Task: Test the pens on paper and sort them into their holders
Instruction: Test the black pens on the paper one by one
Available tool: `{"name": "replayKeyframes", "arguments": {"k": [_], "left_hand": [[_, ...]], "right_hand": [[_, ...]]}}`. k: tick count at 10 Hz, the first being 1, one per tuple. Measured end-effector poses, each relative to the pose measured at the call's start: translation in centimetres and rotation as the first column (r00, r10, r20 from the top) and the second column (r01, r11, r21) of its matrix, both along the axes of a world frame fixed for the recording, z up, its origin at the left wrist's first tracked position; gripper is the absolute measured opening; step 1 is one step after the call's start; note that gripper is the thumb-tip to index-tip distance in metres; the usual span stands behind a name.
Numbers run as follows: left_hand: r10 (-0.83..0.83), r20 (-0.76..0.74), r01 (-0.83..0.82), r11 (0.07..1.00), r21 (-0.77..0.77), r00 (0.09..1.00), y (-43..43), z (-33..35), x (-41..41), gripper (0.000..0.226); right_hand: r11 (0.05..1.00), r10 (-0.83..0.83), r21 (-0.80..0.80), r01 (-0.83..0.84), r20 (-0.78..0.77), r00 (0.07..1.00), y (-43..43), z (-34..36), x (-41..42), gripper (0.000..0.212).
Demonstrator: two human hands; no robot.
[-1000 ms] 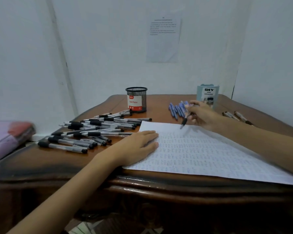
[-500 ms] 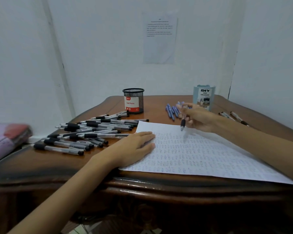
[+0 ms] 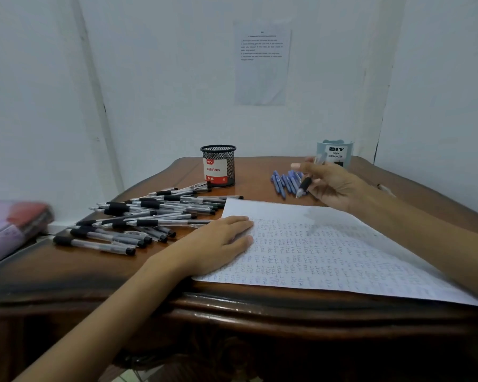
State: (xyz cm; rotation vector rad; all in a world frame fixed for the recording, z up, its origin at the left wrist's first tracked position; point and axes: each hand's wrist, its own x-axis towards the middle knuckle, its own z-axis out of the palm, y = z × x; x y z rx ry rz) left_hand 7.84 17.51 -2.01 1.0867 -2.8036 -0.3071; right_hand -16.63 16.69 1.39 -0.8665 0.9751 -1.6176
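My left hand (image 3: 218, 244) lies flat on the left edge of the scribbled white paper (image 3: 329, 249). My right hand (image 3: 331, 186) holds a clear pen with a black grip (image 3: 305, 184) above the paper's far edge, tip pointing down, in front of the pale blue desk organizer (image 3: 335, 153). Several blue pens (image 3: 284, 181) lie just left of that hand. A heap of black-grip pens (image 3: 138, 216) covers the table's left side. The black mesh holder (image 3: 218, 166) labelled Ball Pens stands at the back centre.
The brown wooden table (image 3: 232, 304) has a carved front edge. A pink and red bundle (image 3: 9, 224) lies off the table's left. A few more pens (image 3: 385, 188) lie behind my right forearm. White walls close in behind, with a printed sheet (image 3: 261, 64) taped up.
My right hand has lifted the pen off the paper and swung it up toward the blue organizer. My left hand has stayed on the paper.
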Motion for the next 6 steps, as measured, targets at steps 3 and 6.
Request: {"name": "replayKeyframes", "arguments": {"k": [3, 6], "left_hand": [[-0.001, 0.002, 0.001, 1.000, 0.008, 1.000, 0.0, 0.1, 0.0, 0.051], [0.006, 0.009, -0.007, 1.000, 0.016, 1.000, 0.1, 0.1, -0.1, 0.051]], "right_hand": [[0.992, 0.126, 0.044, -0.119, -0.201, 0.971, 0.3, -1.2, 0.1, 0.021], [0.999, -0.050, -0.030, 0.041, -0.681, 0.731, 0.0, -3.2, 1.6, 0.039]]}}
